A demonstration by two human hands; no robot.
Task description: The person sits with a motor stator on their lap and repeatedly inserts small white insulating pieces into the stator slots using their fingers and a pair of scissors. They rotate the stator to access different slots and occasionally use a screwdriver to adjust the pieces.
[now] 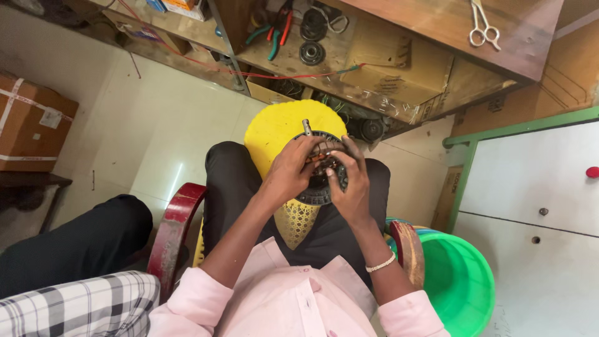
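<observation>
Both hands on the motor stator (321,171), a round dark part with copper windings and a short shaft sticking up at its far edge. My left hand (288,171) comes in from the left, wrist bent, fingers curled over the top of the windings, gripping. My right hand (349,187) clamps the right rim, thumb on top, fingers wrapped down the side; bracelet on that wrist. Forearms converge in a V from my pink sleeves.

Stator sits over my lap, resting against a yellow plastic stool (284,134) tipped between my knees. I'm seated in a chair with dark red armrests (175,231).

Green bucket (458,281) on the floor just right of the chair. Another person's leg and checked sleeve (75,306) at my left. Ahead: low shelf with pliers (274,31), bearings (312,53), a red wire; scissors (483,25) on the table above. Cardboard box (31,122) far left.
</observation>
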